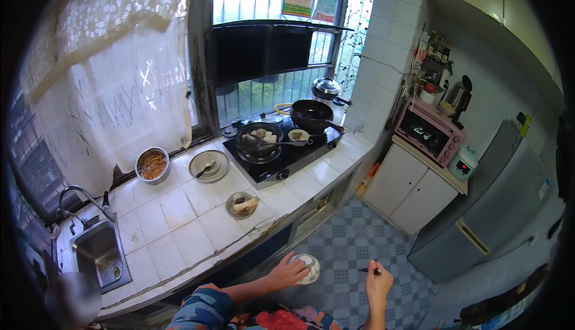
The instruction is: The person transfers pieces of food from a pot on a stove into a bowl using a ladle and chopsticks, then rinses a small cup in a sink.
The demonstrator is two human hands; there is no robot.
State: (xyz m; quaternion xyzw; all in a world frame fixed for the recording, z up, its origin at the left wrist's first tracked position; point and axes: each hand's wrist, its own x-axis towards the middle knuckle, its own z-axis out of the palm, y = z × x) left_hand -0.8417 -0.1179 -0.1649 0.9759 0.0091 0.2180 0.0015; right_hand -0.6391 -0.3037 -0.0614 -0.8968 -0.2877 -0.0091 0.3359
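Note:
My left hand point(289, 270) grips a white patterned bowl point(312, 272) in front of me, over the floor beside the counter. What seems to be the bowl's foot ring shows on its upper side; the fingers cover part of it. To the right, my right hand point(378, 285) is closed around a thin dark utensil handle point(378, 272). A short dark piece sticks out left of the fist; the rest of the utensil is hidden, so its kind is unclear. Nearest on the counter is a small bowl point(234, 199) holding a pale, bone-like piece of food point(248, 205).
The white-tiled counter point(197, 235) carries a metal bowl of shredded food point(153, 165), stacked plates point(192, 164) with a spoon, and a gas hob point(269, 175) with a filled wok point(245, 148) and black pan point(312, 112). A sink point(92, 249) lies left, a refrigerator point(489, 213) right.

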